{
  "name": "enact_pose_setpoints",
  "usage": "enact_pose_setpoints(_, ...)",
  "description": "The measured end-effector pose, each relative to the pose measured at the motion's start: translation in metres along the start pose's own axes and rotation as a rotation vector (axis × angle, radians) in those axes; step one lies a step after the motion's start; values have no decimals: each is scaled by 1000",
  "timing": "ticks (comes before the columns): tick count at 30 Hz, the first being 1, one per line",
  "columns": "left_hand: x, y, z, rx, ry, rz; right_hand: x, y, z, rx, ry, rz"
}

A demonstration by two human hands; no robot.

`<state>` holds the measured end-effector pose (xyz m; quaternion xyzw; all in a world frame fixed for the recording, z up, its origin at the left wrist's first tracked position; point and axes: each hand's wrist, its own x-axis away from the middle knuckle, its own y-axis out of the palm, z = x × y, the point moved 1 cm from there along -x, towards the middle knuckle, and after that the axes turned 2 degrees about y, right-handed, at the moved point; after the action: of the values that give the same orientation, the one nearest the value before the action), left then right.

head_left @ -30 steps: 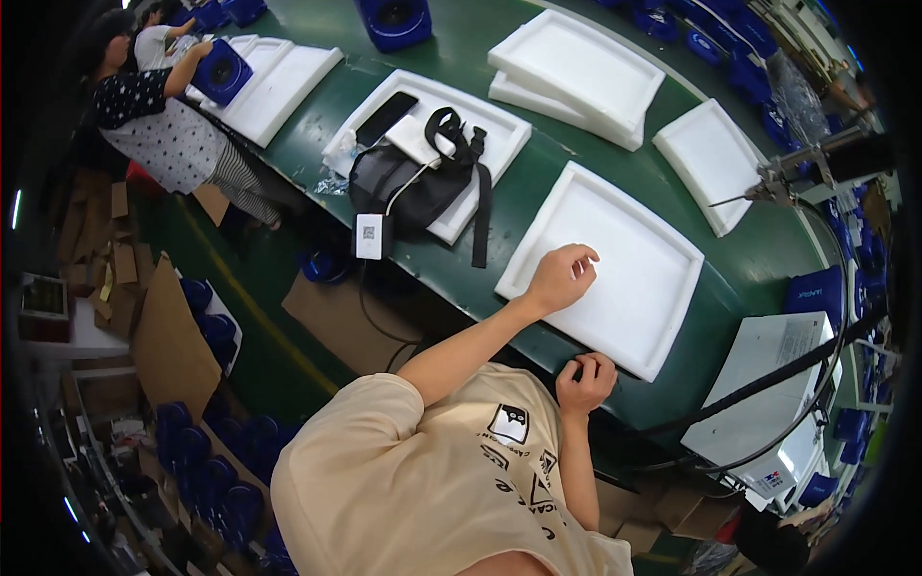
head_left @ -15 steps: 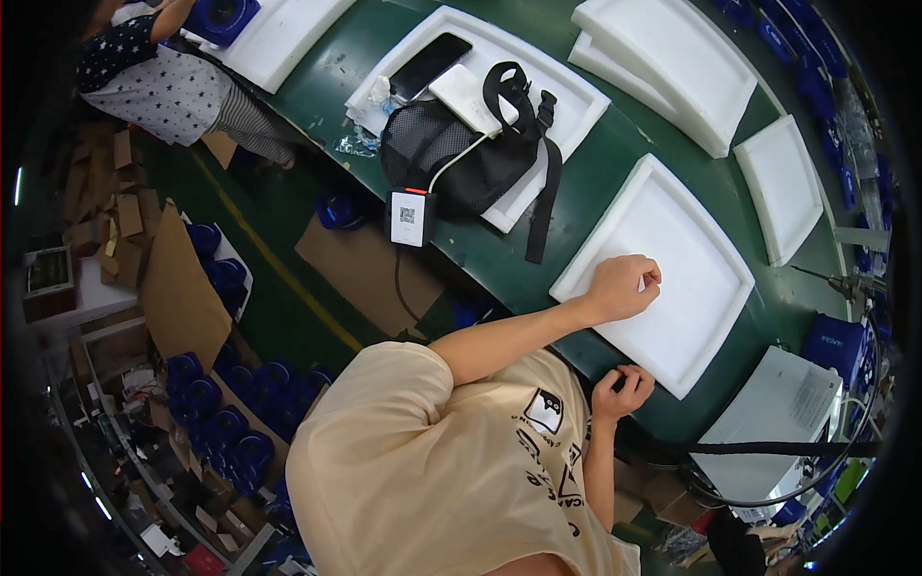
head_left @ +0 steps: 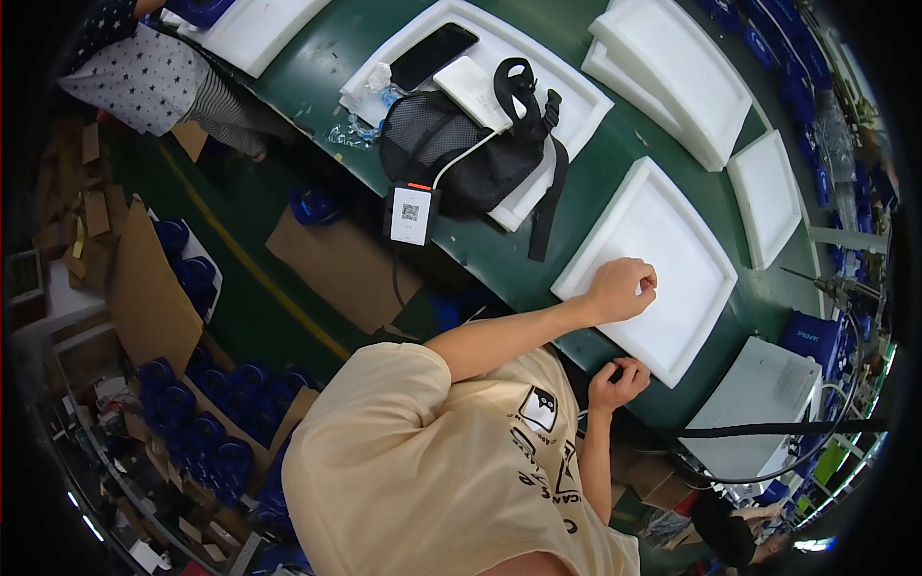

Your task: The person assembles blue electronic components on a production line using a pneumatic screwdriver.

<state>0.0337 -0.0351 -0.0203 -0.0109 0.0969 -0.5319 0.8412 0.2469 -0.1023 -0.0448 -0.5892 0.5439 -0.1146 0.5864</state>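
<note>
A shallow white foam tray (head_left: 691, 230) with a raised rim lies on the green worktable (head_left: 495, 259). My left hand (head_left: 622, 290) is over its near part, fingers curled in, thumb and forefinger meeting around a small gap. Nothing shows in that hand. Closer to my body, at the table's edge beside the tray's near corner, is my right hand (head_left: 618, 384). Its fingers are bent closed, with a dark patch between them; whether that is a held thing or shadow is unclear.
Another foam tray (head_left: 600, 110) carries a black mesh bag (head_left: 456, 158), a phone (head_left: 434, 56) and a white power bank (head_left: 471, 91). Stacked foam pieces (head_left: 672, 77) sit at the far side. A grey metal box (head_left: 754, 394) and a drill-like tool (head_left: 845, 288) are rightward. A co-worker (head_left: 144, 82) stands far left.
The whole view has shifted slightly. Both my hands keep the same pose and place by the tray. A second person shows more at the lower right.
</note>
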Motion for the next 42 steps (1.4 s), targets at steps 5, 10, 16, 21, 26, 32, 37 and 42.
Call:
enact_pose_setpoints(5, 2, 0, -1, 41, -3, 15, -2, -3, -1, -21, 20, -26)
enact_pose_setpoints(10, 1, 3, -1, 21, -21, -17, -4, -4, 2, -31, 16, -31)
enact_pose_setpoints(16, -5, 4, 1, -31, -11, -44, -6, -4, 4, -44, 34, -19)
enact_pose_setpoints(21, -9, 4, 9, -81, -61, -88, -9, -6, 6, -81, 52, -23)
enact_pose_setpoints(26, -7, -9, 1, 409, -273, -190, -9, -8, 11, -127, 70, -13)
enact_pose_setpoints(32, -117, -116, 42, 439, -251, 50, -12, -13, 14, -132, 83, 2)
enact_pose_setpoints(37, -280, -241, 20, 366, -73, 643, -15, -6, 16, -143, 31, 34)
enact_pose_setpoints(42, -397, -323, 40, 530, -173, 1071, -10, -3, 18, -121, 26, 76)
